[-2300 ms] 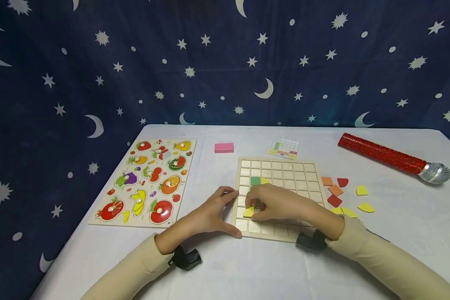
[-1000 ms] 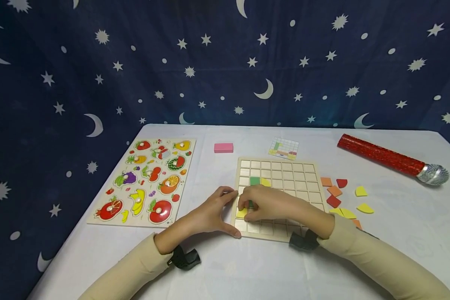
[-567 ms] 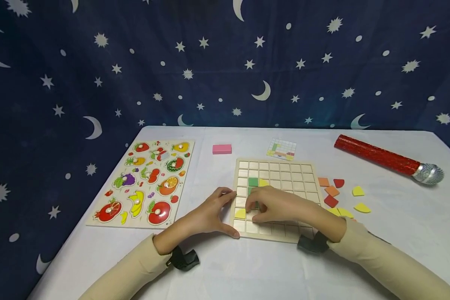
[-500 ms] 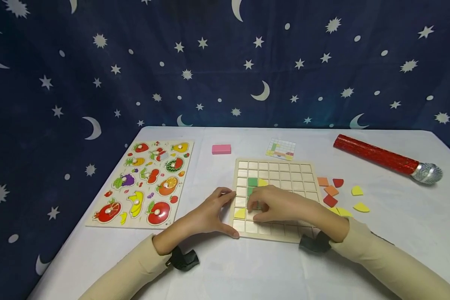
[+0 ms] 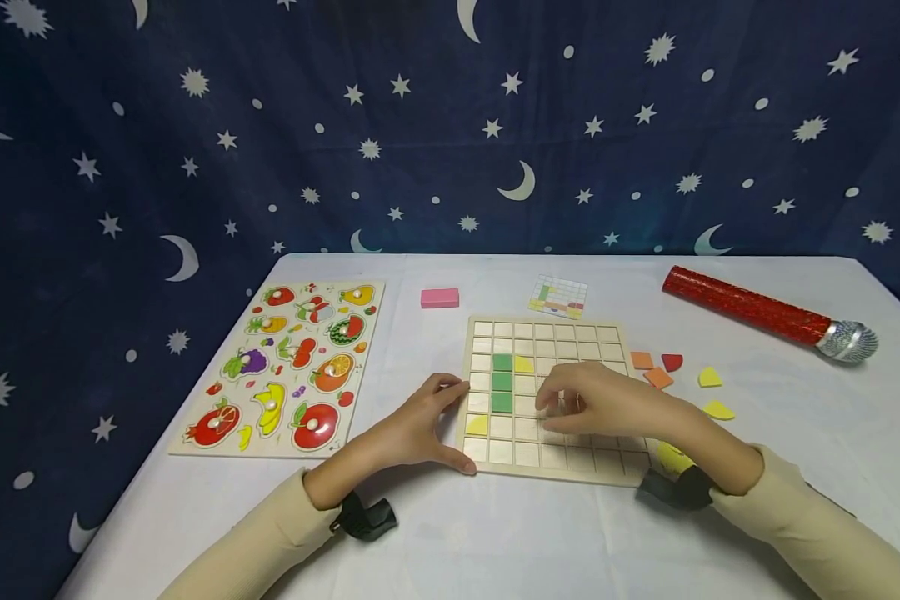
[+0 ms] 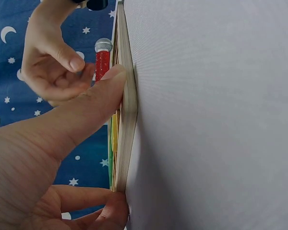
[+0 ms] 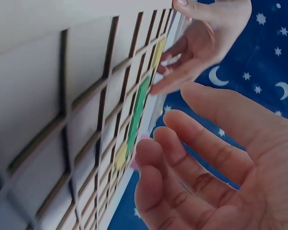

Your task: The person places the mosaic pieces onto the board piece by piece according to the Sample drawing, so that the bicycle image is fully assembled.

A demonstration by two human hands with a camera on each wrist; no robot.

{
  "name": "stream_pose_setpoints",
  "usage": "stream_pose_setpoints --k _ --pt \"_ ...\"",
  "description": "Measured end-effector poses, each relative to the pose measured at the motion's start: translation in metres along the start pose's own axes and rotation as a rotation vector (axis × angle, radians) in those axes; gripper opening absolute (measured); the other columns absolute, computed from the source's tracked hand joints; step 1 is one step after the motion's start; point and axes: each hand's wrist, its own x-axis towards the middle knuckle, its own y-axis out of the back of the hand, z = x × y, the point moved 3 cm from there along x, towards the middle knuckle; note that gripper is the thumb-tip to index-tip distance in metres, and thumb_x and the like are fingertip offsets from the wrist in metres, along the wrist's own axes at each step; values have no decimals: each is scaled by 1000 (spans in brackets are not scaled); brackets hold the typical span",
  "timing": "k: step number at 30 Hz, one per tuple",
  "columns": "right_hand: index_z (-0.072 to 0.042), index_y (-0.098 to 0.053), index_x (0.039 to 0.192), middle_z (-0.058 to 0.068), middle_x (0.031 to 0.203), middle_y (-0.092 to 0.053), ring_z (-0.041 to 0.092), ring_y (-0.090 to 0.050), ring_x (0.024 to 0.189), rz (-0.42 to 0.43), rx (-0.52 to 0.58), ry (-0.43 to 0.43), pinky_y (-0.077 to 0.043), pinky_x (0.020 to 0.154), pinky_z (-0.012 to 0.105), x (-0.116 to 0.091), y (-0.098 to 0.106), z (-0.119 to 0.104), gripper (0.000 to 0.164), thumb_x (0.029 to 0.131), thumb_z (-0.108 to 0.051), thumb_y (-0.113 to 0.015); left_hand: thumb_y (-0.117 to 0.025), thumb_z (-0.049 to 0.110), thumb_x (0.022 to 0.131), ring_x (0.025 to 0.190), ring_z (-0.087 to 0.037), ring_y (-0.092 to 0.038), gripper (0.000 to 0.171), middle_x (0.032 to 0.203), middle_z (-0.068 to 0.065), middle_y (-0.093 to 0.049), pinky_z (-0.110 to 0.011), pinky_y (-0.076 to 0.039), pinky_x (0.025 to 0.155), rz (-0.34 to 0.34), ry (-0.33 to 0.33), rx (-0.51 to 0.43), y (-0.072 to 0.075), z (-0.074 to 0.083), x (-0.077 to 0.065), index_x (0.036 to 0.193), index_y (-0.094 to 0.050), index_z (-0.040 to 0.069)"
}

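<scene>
A wooden grid board (image 5: 562, 332) lies on the white table. In it sit three green square tiles (image 5: 502, 382) in a column, a yellow tile (image 5: 523, 364) beside the top one, and a yellow quarter-round tile (image 5: 477, 425) at the lower left. My left hand (image 5: 420, 429) rests at the board's left edge, thumb on the near corner and fingers farther up, as the left wrist view also shows on the board's edge (image 6: 129, 96). Over the middle of the board hovers my right hand (image 5: 607, 400); its loosely bent fingers (image 7: 175, 148) hold nothing.
Loose orange squares (image 5: 657, 377), a red piece (image 5: 672, 362) and yellow pieces (image 5: 710, 377) lie right of the board. Behind it are a pattern card (image 5: 558, 297) and a pink block (image 5: 439, 298). A fruit puzzle (image 5: 281, 446) lies left, a red microphone (image 5: 765, 312) far right.
My right hand set the yellow quarter-round tile in the left column, let go and moved right, uncovering the green tiles. My left hand stays at the board's edge.
</scene>
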Motion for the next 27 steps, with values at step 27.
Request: stream_pose_setpoints --k 27 --pt "-10 -71 101 -12 81 -60 2 -51 70 74 -40 -107 -49 62 23 -71 33 68 22 83 -19 -77 -94 24 61 127 -28 -44 104 142 -19 -37 -44 -36 108 9 -8 13 -2 -1 1 144 -39 -9"
